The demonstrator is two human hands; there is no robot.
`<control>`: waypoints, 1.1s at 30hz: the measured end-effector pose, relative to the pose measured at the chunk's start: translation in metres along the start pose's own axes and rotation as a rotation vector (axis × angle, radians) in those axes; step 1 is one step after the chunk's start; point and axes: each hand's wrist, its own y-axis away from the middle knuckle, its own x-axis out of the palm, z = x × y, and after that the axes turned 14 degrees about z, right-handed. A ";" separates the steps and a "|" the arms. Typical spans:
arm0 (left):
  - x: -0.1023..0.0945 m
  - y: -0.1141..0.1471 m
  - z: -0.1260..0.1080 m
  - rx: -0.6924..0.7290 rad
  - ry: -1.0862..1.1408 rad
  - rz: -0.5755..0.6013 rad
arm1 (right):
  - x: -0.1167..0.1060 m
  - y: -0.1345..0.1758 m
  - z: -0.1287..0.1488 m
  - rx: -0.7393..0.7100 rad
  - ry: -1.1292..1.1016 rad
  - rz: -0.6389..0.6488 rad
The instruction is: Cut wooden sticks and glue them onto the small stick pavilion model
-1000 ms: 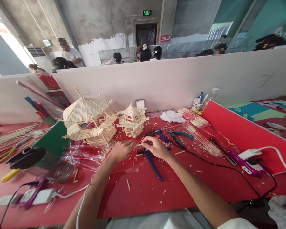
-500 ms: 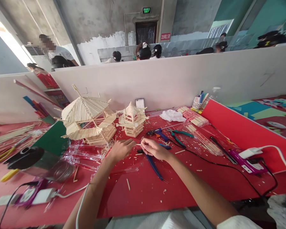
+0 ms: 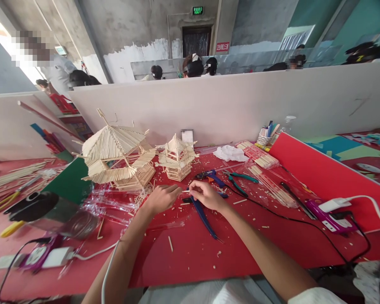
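My right hand [image 3: 206, 195] is closed in a pinch on a short, pale wooden stick [image 3: 185, 191]. The other end of this stick meets the closed fingertips of my left hand [image 3: 164, 198]. Just beyond my hands stands a small pagoda model [image 3: 177, 160] built of thin sticks. A larger stick pavilion [image 3: 114, 147] rises behind my left hand. Blue-handled pliers [image 3: 204, 217] lie under my right hand, partly covered by it. Close behind that hand are a blue glue gun [image 3: 215, 177] and green-handled pliers [image 3: 242, 179].
Bundles of sticks [image 3: 272, 185] in plastic wrap lie to the right, beside a red board [image 3: 329, 181]. Power strips [image 3: 332, 217] with cables sit at both sides. A clear bottle [image 3: 63, 219] lies at left. Stick scraps litter the red table [image 3: 240, 261].
Both hands stay almost still with the short stick between them. The view shifts slightly. In the background at left, a standing person has moved further left.
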 end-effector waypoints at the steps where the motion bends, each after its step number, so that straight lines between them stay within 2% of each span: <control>1: 0.000 0.000 0.000 0.009 0.004 -0.005 | 0.001 0.000 0.000 -0.002 -0.001 0.014; 5: -0.001 0.000 -0.001 0.010 0.057 -0.021 | 0.005 0.000 -0.001 0.009 -0.070 0.015; 9: -0.004 0.001 -0.002 -0.027 0.076 0.043 | 0.004 -0.002 -0.003 0.001 -0.131 -0.040; 16: -0.013 0.002 -0.009 -0.055 0.087 0.118 | 0.002 -0.004 -0.005 -0.019 -0.101 -0.083; 21: -0.015 0.002 -0.012 -0.055 0.107 0.127 | 0.004 -0.004 -0.008 -0.031 -0.101 -0.107; 26: -0.010 0.000 -0.014 -0.050 0.243 0.049 | 0.005 -0.004 -0.011 -0.051 -0.027 -0.125; 33: -0.010 -0.006 -0.024 -0.029 0.739 -0.141 | 0.003 -0.002 -0.006 -0.033 -0.018 -0.162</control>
